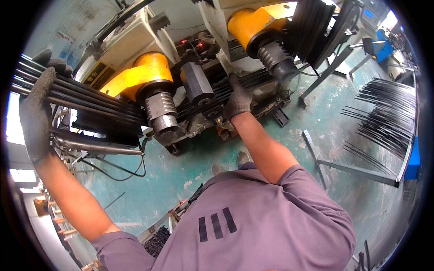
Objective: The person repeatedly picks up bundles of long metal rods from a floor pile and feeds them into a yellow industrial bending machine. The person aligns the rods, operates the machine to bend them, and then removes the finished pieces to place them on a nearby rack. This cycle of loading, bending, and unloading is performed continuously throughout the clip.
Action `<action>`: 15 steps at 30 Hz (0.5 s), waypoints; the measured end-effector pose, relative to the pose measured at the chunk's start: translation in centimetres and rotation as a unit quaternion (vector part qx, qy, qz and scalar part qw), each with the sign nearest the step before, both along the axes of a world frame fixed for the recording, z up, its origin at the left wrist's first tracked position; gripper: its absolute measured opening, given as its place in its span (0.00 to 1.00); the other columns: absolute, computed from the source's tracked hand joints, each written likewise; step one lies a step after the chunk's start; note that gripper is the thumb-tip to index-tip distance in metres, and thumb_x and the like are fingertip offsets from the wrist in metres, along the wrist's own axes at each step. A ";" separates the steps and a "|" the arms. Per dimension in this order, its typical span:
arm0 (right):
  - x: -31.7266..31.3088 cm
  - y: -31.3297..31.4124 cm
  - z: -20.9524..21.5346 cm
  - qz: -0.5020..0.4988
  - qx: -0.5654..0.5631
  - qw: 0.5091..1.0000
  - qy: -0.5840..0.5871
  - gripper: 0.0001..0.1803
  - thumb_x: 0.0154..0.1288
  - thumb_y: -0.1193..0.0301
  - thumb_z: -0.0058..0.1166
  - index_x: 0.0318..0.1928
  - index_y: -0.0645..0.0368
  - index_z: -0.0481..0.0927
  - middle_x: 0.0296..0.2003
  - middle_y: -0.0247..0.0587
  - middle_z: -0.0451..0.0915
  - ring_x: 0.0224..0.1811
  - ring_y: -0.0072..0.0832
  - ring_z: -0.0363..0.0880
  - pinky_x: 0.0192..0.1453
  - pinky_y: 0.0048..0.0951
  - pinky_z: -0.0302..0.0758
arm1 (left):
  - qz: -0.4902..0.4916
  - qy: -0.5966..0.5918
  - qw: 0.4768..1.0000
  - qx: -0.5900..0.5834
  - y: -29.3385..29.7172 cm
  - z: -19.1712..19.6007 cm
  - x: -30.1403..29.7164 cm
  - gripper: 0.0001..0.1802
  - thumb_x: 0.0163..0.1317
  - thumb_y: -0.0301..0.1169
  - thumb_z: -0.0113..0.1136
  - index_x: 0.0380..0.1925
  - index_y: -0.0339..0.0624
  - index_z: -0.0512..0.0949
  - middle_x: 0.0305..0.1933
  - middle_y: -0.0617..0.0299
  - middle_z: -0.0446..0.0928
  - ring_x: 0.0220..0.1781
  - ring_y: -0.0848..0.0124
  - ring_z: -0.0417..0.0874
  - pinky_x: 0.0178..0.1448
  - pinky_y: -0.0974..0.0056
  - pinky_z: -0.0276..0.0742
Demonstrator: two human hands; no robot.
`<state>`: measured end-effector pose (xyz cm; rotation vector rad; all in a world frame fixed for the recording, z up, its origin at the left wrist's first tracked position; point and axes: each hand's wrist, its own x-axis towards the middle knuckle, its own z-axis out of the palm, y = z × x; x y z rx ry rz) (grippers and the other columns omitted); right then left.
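A bundle of long dark metal rods runs across the front of a machine, from far left toward the middle. My left hand, in a dark grey work glove, is closed around the bundle near its left end. My gloved right hand grips the rods at the machine's middle, thumb on top; its other fingers are partly hidden. Between my hands, the rods pass behind a ribbed steel cylinder under a yellow machine arm. Beside my right hand sits a dark faceted metal block.
A second yellow arm with a ribbed cylinder stands to the right. Many rods lie on a metal rack at far right. A coiled metal hose and black cable hang below the left bundle. The floor is green.
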<state>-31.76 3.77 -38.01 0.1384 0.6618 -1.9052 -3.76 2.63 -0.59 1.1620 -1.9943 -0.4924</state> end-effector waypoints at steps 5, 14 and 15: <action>-0.1 0.6 0.5 -0.011 -0.030 0.999 -0.026 0.09 0.66 0.75 0.58 0.45 0.60 0.77 0.33 0.40 0.80 0.33 0.35 0.82 0.40 0.39 0.82 | 0.046 -0.032 0.998 0.022 -0.9 0.5 1.6 0.18 0.72 0.32 0.52 0.58 0.34 0.76 0.49 0.54 0.83 0.53 0.66 0.84 0.66 0.62 0.75; -0.4 0.8 0.5 0.023 -0.050 0.997 -0.058 0.04 0.70 0.75 0.54 0.43 0.60 0.76 0.35 0.39 0.80 0.39 0.35 0.82 0.47 0.42 0.84 | 0.022 -0.077 0.997 0.018 -1.9 0.9 3.2 0.19 0.76 0.36 0.46 0.56 0.36 0.79 0.53 0.51 0.82 0.57 0.63 0.84 0.68 0.59 0.74; -0.4 0.8 0.7 0.025 -0.045 0.997 -0.053 0.04 0.70 0.75 0.54 0.43 0.60 0.76 0.35 0.39 0.80 0.38 0.35 0.82 0.47 0.42 0.84 | -0.021 -0.159 0.986 -0.056 -2.3 0.7 4.0 0.20 0.75 0.37 0.47 0.55 0.35 0.79 0.52 0.52 0.83 0.56 0.63 0.84 0.68 0.60 0.74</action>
